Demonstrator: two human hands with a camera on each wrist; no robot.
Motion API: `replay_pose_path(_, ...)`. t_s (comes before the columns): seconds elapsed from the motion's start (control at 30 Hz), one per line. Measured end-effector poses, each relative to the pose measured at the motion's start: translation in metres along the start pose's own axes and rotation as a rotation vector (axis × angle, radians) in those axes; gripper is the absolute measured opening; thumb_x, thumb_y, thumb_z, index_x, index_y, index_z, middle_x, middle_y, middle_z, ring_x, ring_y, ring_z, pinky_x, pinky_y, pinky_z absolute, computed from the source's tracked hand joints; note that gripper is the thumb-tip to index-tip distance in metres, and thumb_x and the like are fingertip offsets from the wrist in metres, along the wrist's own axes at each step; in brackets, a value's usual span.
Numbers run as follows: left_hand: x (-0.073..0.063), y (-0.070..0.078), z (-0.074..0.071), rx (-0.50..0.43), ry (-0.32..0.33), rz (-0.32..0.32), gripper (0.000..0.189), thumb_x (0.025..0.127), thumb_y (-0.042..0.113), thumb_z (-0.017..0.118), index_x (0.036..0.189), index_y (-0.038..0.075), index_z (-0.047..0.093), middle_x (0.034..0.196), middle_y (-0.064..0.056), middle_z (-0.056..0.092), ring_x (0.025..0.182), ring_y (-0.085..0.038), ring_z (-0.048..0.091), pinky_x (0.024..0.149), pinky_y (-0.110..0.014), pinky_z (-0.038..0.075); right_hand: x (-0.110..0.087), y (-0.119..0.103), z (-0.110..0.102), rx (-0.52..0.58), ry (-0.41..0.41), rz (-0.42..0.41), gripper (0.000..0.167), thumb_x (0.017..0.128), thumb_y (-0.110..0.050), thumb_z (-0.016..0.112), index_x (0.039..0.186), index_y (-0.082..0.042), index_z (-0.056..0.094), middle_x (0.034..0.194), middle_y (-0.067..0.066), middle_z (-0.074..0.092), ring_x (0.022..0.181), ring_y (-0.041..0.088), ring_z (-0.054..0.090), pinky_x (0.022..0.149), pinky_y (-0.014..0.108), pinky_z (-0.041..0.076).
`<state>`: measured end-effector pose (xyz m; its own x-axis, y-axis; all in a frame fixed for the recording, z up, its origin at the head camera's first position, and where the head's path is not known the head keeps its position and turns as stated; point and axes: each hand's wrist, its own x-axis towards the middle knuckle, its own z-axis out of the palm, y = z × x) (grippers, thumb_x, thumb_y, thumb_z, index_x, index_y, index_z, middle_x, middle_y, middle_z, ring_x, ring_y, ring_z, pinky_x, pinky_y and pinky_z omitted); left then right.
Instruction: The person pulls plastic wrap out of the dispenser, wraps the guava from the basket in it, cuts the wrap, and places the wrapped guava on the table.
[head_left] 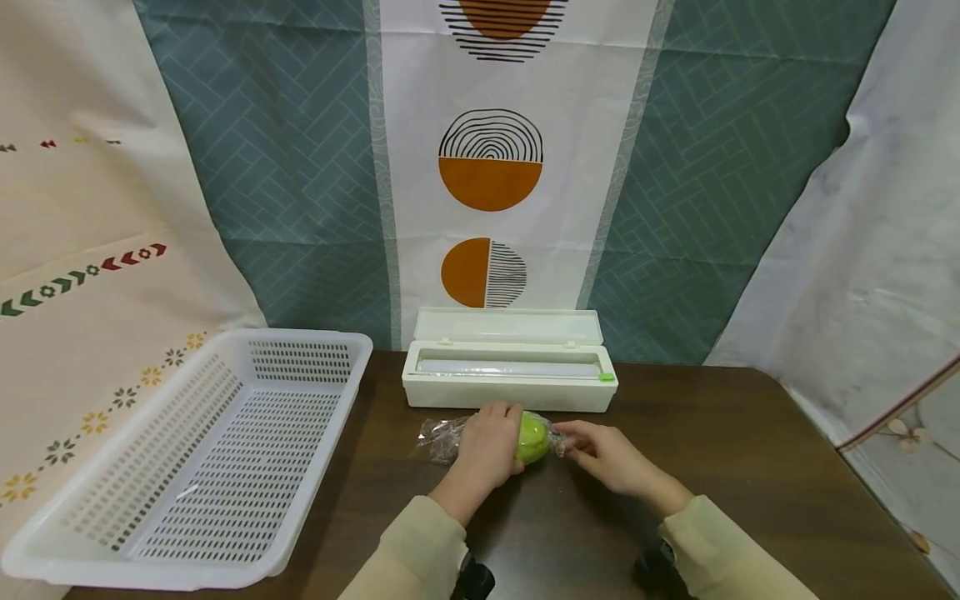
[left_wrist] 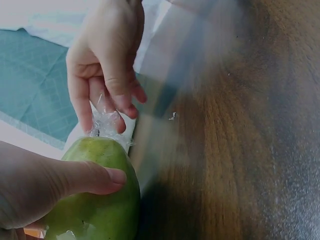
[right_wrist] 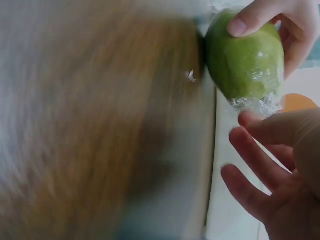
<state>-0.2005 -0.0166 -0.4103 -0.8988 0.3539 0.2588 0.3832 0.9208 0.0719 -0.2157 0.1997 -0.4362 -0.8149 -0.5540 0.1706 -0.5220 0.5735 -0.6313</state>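
A smooth green fruit (head_left: 532, 438), wrapped in clear cling film, lies on its side on the brown table. My left hand (head_left: 489, 442) holds it from above, the thumb pressed along its side in the left wrist view. Loose film (head_left: 442, 439) bunches out beyond the left hand. At the fruit's right end, my right hand (head_left: 611, 458) pinches the gathered end of the cling film (right_wrist: 260, 104) between thumb and forefinger. The other fingers (right_wrist: 245, 190) of that hand are spread apart. Part of the fruit is hidden under the left hand.
Just behind the hands stands a white cling film box (head_left: 510, 393), its lid raised and a film roll inside. A white slotted plastic basket (head_left: 322, 475) sits at the left. Patterned cloth (head_left: 315, 167) hangs behind the table (head_left: 720, 467). A tiny pale scrap (left_wrist: 172, 116) lies nearby.
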Motion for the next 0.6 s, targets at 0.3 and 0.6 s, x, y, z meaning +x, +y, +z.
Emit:
replay_pose_path(0.3,-0.002,0.002,0.003,-0.003,-0.036,-0.005,0.078,0.062,0.038,0.087,0.127,0.008,0.056,0.117,-0.008,0.059,0.108,-0.025,0.057,0.089,-0.039,0.050,0.004,-0.006,-0.002,-0.187,0.082,-0.056,0.026,0.085,-0.017,0.068,0.110,-0.010,0.069,0.097,0.000,0.072,0.084,0.009,0.067,0.073,0.025,0.054)
replay_pose_path(0.6,0.000,0.000,-0.001,-0.008,-0.011,-0.002,0.077,0.062,0.038,0.087,0.125,0.007,0.057,0.115,-0.008,0.060,0.105,-0.026,0.058,0.086,-0.039,0.051,0.013,-0.008,0.000,-0.250,0.185,-0.063,0.009,0.085,-0.019,0.069,0.093,-0.016,0.073,0.087,-0.007,0.070,0.079,0.005,0.063,0.070,0.025,0.053)
